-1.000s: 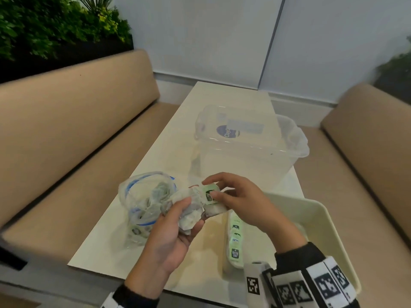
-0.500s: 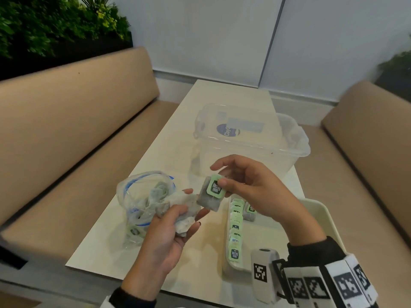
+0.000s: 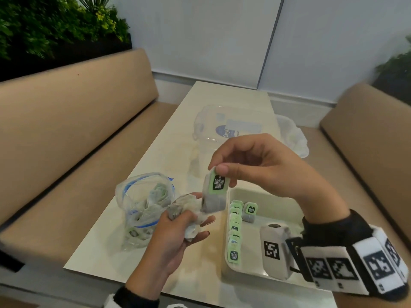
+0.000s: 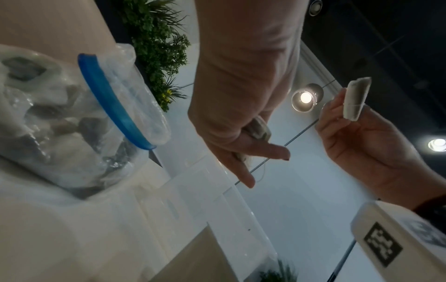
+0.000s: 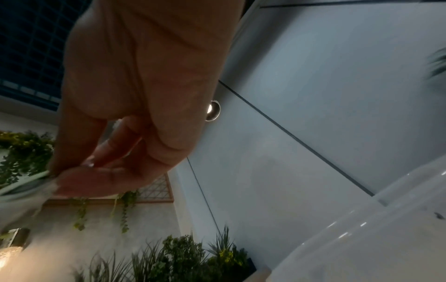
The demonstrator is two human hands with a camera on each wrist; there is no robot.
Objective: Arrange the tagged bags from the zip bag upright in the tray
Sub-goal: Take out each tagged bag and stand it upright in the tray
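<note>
My right hand (image 3: 219, 170) pinches the green tag of one tea bag (image 3: 215, 192), which hangs upright just left of the cream tray (image 3: 266, 196). The left wrist view shows that same tea bag (image 4: 356, 101) from below. My left hand (image 3: 189, 221) grips a crumpled bunch of bags (image 3: 185, 206) just below and left of it. The open zip bag (image 3: 144, 203), blue-sealed, stands on the table with several bags inside. A row of tagged bags (image 3: 234, 232) stands upright along the tray's left wall, and one more bag (image 3: 250, 211) stands beside the row.
A clear plastic container (image 3: 233, 130) with a loose lid sits on the table behind my hands. Tan benches (image 3: 77, 130) flank the narrow table (image 3: 173, 141) on both sides. The zip bag (image 4: 72, 114) stands close to my left hand (image 4: 241, 133).
My right hand has pulled one tagged bag free of the bunch in my left hand and lifted it up, turning its tag upright. The left hand stays near the zip bag.
</note>
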